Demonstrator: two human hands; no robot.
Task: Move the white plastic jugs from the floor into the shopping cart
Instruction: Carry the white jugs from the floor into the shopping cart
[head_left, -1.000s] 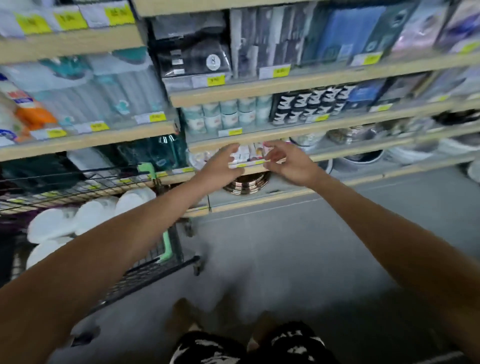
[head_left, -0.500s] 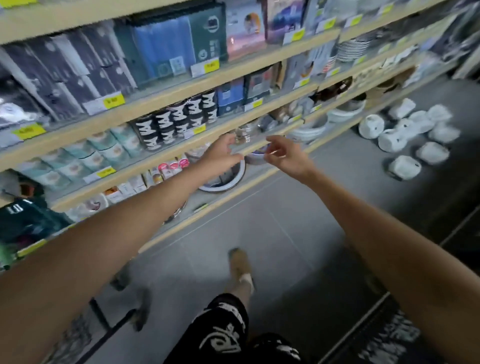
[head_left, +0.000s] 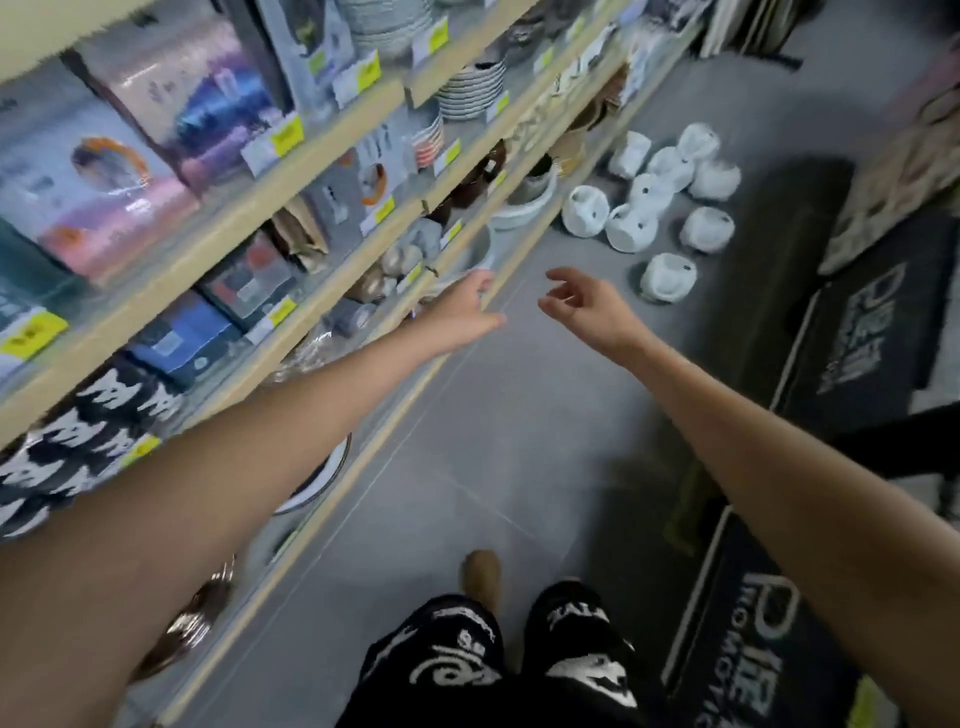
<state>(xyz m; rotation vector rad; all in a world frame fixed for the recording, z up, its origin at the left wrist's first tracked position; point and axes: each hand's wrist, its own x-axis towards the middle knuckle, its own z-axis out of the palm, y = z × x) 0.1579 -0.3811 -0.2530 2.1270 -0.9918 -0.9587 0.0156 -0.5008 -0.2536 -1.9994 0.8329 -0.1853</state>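
Hands: my left hand (head_left: 462, 312) and right hand (head_left: 587, 306) are both empty, fingers loose
Jugs: white jugs (head_left: 670, 166) clustered on the floor, far right, well apart from both hands
Risk: I may clip the shelf (head_left: 247, 623) on my left, or knock over the near jug (head_left: 667, 278)
Cart: out of view

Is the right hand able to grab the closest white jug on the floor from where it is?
Probably not yet. The right hand is empty and nothing blocks the way, but the closest white jug lies down on the floor farther ahead, so the person likely has to step closer and bend.
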